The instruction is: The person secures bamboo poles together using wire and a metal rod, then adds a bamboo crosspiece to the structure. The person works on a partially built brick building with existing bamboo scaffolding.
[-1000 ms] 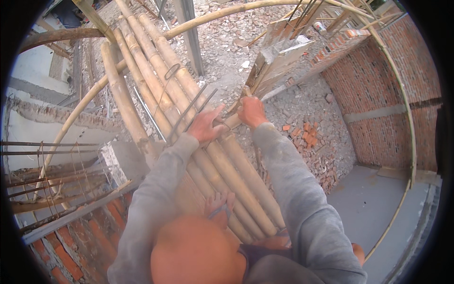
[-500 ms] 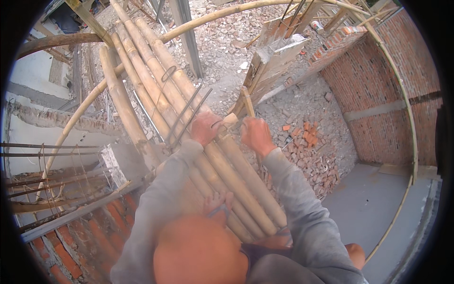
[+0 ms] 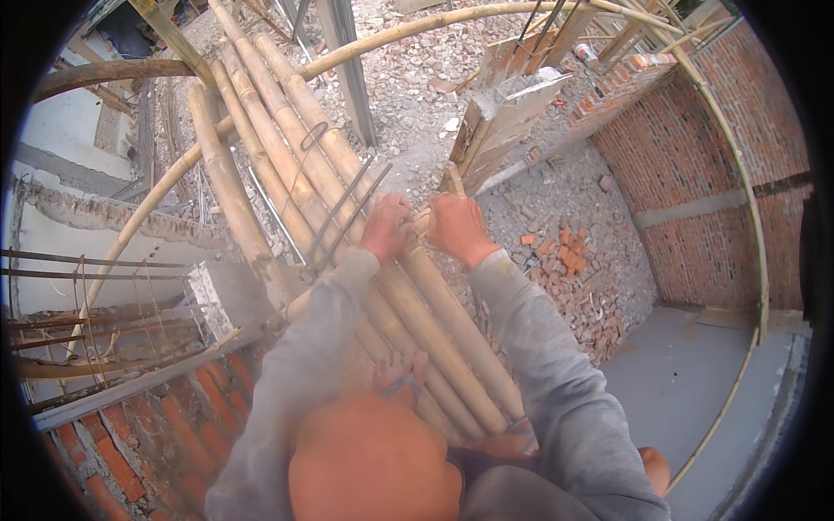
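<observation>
My left hand [image 3: 388, 227] is closed in a fist over the right-hand bamboo poles of a walkway [image 3: 443, 326]. Beside it, my right hand [image 3: 459, 229] is closed too, at the end of a short bamboo crosspiece [image 3: 422, 220] that shows between them. Whatever the fingers pinch is hidden or too thin to make out. A narrow wooden stick [image 3: 453, 177] rises just behind my right hand. Close to my left hand, a bent steel bar [image 3: 352, 208] lies across the poles. Farther up the walkway is a thin wire loop [image 3: 314, 135].
My foot [image 3: 401, 372] rests on the poles. Below right lies broken brick rubble [image 3: 578, 300] beside a brick wall [image 3: 704, 130]. A grey post [image 3: 346, 82] stands ahead, near wooden formwork [image 3: 504, 130]. Steel rods [image 3: 95, 273] stick out at left above a brick edge [image 3: 148, 434].
My hands have come closer together over the crosspiece: the left moved a little right, the right slightly left and up. A dark wire seen by my left hand earlier no longer shows.
</observation>
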Action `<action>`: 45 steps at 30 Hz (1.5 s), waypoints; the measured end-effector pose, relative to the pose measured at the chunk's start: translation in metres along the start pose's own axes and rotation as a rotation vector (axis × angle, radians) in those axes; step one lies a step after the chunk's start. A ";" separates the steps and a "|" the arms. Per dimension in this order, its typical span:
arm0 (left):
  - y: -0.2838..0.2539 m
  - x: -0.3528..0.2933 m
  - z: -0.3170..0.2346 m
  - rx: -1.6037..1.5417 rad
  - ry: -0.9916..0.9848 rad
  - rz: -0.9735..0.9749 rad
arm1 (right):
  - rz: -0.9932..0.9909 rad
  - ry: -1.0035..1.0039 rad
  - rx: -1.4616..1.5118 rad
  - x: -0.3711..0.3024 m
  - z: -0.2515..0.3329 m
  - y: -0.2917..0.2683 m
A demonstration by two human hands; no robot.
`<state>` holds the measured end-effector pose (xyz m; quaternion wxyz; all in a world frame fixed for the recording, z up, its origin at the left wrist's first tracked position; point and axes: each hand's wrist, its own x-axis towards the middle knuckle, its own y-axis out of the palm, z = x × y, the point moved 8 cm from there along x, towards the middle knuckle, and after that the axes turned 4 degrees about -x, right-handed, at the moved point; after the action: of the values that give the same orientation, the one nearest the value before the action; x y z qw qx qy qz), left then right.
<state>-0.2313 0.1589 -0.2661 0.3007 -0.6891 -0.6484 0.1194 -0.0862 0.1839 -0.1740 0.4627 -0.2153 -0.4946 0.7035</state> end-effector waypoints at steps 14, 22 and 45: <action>-0.067 -0.019 -0.014 0.213 -0.074 -0.257 | -0.119 0.237 0.183 -0.033 -0.056 -0.030; -0.096 -0.049 0.034 0.621 -0.357 0.074 | -0.227 0.085 0.092 -0.050 -0.041 -0.081; -0.072 -0.025 -0.097 0.105 0.191 0.051 | 0.499 -0.049 -0.406 -0.107 -0.038 -0.109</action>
<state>-0.2401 0.1084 -0.1535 0.3937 -0.6969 -0.5920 0.0947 0.0421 0.1190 -0.1085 0.2113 -0.4007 -0.5677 0.6873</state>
